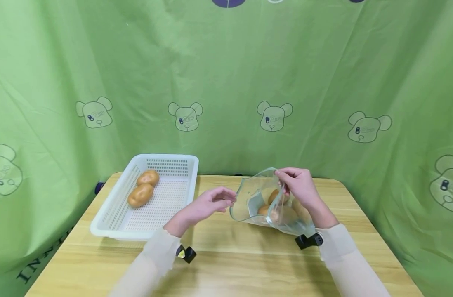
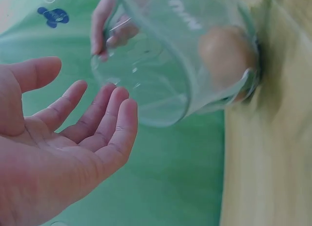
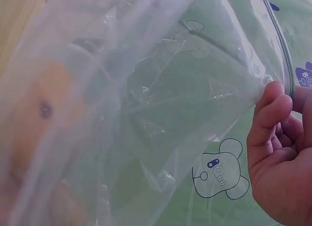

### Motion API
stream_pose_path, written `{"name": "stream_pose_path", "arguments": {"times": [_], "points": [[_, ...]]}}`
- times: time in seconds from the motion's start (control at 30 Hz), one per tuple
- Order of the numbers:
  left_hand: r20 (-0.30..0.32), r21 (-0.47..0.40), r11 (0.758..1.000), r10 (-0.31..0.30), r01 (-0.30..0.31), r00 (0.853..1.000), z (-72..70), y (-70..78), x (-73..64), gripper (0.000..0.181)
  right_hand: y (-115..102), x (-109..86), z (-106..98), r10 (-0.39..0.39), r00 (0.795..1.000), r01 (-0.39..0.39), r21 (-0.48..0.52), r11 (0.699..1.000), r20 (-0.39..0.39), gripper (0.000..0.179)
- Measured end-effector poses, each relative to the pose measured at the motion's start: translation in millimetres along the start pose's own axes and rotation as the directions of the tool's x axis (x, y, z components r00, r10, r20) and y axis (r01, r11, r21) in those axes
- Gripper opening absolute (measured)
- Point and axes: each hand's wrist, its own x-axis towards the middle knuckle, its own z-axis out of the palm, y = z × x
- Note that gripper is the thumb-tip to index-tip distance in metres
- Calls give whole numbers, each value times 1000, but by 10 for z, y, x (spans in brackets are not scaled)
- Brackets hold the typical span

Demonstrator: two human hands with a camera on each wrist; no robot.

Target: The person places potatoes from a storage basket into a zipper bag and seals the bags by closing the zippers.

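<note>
My right hand (image 1: 298, 185) pinches the upper edge of a clear slider zip bag (image 1: 291, 229), whose mouth gapes toward the left. Several brown potatoes (image 1: 286, 214) lie inside it, partly blurred by the plastic. My left hand (image 1: 206, 205) is by the left side of the mouth, its fingers loosely bent and spread; the left wrist view shows its palm (image 2: 58, 158) with nothing in it. From the right wrist, the thumb and fingers (image 3: 273, 104) grip the bag's rim. Two more potatoes (image 1: 141, 195) sit touching in a white plastic basket (image 1: 191, 194) on the left.
The bag and basket stand on a light wooden table (image 1: 230, 264). Behind the table hangs a green curtain (image 1: 226, 74) printed with bear heads. A wrist camera (image 1: 187, 253) is strapped at my left sleeve, another camera (image 1: 308, 240) at the right one.
</note>
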Motion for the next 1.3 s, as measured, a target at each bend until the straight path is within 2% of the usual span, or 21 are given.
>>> {"name": "stream_pose_path", "arguments": {"times": [0.13,0.2,0.27,0.37,0.47,0.53,0.63,0.7,0.87,1.07,1.23,1.3], "points": [[-39,54,998,33,-31,999,-196,110,-84,36,5,-5,-17,1,1000,-1,-7,1000,-3,30],[-67,112,993,45,-37,997,-328,160,-119,35,10,-6,-27,4,1000,-4,-7,1000,-3,30],[-92,178,983,60,-42,994,-494,177,-141,35,14,-5,-39,4,1000,-4,-3,1000,-5,29],[-113,263,964,69,-38,991,-800,117,-168,34,16,-5,-55,-1,1000,1,3,1000,-10,28],[-138,319,948,41,5,990,-1110,0,-201,34,25,-3,-64,-5,1000,5,7,1000,-5,27],[-168,352,934,3,57,986,-1293,-71,-230,34,30,-3,-66,-7,1000,7,9,1000,0,27],[-222,406,907,-26,117,975,-1516,-161,-264,35,29,-9,-67,-11,1000,11,12,1000,0,27],[-246,418,897,-41,144,968,-1636,-221,-280,35,25,-10,-68,-15,1000,15,12,1000,0,27],[-249,467,865,-69,182,966,-1852,-343,-322,36,13,-14,-69,-23,1000,23,21,1000,1,27],[-225,542,822,-62,178,972,-2033,-495,-350,42,-3,-26,-77,-19,1000,19,21,1000,-11,27],[-237,566,790,-121,238,964,-2130,-642,-397,50,5,-31,-101,-7,1000,7,16,1000,-18,27],[-240,551,793,-150,262,959,-2159,-692,-418,52,7,-30,-112,-5,1000,5,14,1000,-22,27]]}}
